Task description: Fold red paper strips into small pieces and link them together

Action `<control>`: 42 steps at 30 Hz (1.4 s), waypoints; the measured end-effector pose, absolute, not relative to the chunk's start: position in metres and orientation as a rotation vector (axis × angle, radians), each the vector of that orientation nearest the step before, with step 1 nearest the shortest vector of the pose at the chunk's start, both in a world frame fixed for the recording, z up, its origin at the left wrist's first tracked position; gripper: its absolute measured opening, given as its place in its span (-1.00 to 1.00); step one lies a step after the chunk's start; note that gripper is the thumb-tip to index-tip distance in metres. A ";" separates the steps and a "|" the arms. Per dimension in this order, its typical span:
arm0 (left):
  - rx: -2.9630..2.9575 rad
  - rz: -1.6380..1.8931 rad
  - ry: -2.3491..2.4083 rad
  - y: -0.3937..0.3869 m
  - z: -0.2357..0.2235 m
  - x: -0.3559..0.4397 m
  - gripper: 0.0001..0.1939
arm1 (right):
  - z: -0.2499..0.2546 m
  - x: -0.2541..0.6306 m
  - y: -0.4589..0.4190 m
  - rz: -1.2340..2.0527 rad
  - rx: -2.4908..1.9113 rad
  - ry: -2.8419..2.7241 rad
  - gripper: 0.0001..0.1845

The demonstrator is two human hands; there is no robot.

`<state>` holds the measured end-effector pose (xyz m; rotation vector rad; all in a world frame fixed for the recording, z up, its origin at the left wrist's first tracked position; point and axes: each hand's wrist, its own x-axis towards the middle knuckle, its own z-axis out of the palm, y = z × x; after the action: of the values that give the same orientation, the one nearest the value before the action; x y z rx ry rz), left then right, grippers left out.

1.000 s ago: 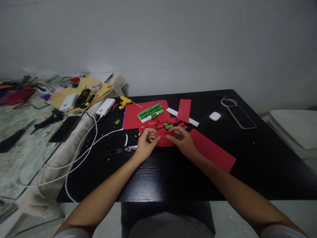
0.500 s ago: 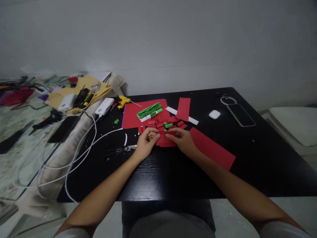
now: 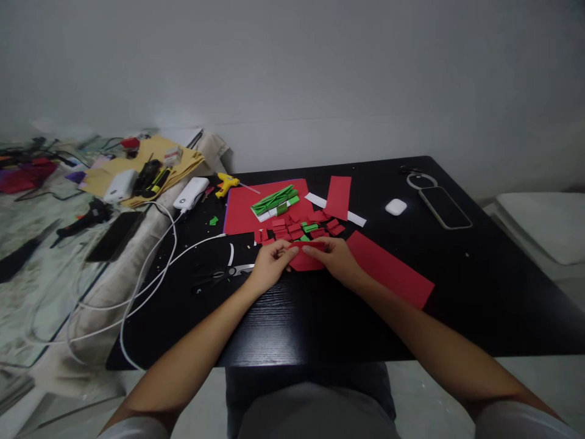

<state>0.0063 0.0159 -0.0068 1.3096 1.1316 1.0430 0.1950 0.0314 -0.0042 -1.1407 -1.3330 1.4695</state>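
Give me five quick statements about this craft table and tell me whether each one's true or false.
1. The left hand and right hand hold one red paper piece. True.
2. The glue gun on the table is blue. False: on the table, the glue gun is yellow.
3. The scissors lie left of the left hand. True.
4. A white case sits on the phone. False: the white case lies left of the phone.
5. A red card overlaps a white strip. True.

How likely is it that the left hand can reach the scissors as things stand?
Likely yes: the scissors lie close beside the left hand, with nothing seen on them. However, this hand holds red paper, so it may need to let go.
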 end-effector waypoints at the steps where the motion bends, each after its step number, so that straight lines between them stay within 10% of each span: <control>1: 1.306 1.042 1.130 0.016 -0.007 0.006 -0.64 | -0.004 0.195 0.031 1.485 -1.137 -1.320 -0.69; 42: 1.266 1.076 1.133 0.021 -0.007 0.000 -0.66 | -0.005 0.192 0.034 1.525 -1.060 -1.202 -0.65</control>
<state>0.0002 0.0210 -0.0074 1.2661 1.1335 1.0765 0.1915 0.0344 -0.0047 -1.0600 -1.2018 1.5254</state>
